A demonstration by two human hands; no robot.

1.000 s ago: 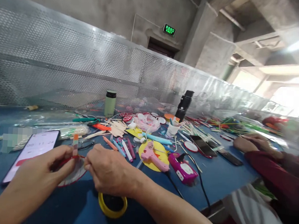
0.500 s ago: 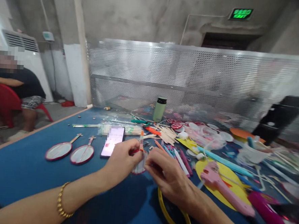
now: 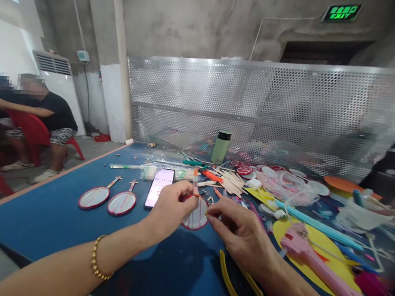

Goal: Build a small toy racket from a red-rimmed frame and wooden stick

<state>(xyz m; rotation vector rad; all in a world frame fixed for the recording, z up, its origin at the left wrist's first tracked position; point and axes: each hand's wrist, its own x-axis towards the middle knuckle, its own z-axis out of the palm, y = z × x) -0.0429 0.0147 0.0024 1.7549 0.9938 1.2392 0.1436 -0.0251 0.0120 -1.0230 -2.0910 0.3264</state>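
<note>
A miniature banjo (image 3: 196, 216), with a pale round body edged in red and an orange-tipped stick neck, is pinched by my left hand (image 3: 172, 206) where neck meets body. Closed at its fingertips, my right hand (image 3: 244, 229) is beside the right rim of the body; something tiny may be between thumb and forefinger, but I cannot make it out. Left of them, two similar small banjos, one nearer the edge (image 3: 93, 198) and one beside it (image 3: 122, 203), lie flat on the blue table (image 3: 58, 229). A lit phone (image 3: 150, 198) is next to my left hand.
Yellow-handled tool (image 3: 227, 277) lies under my right wrist. A pink glue gun (image 3: 327, 273) rests on a yellow disc (image 3: 286, 256). Wooden sticks (image 3: 230, 181), a green bottle (image 3: 220, 148) and a white tub (image 3: 360, 214) stand or lie behind. A perforated metal screen (image 3: 200, 94) borders the table.
The whole view has shifted, so the scene sits further right. My right fingertips have drawn slightly away from the banjo body, showing more of it. The left hand keeps its pinch.
</note>
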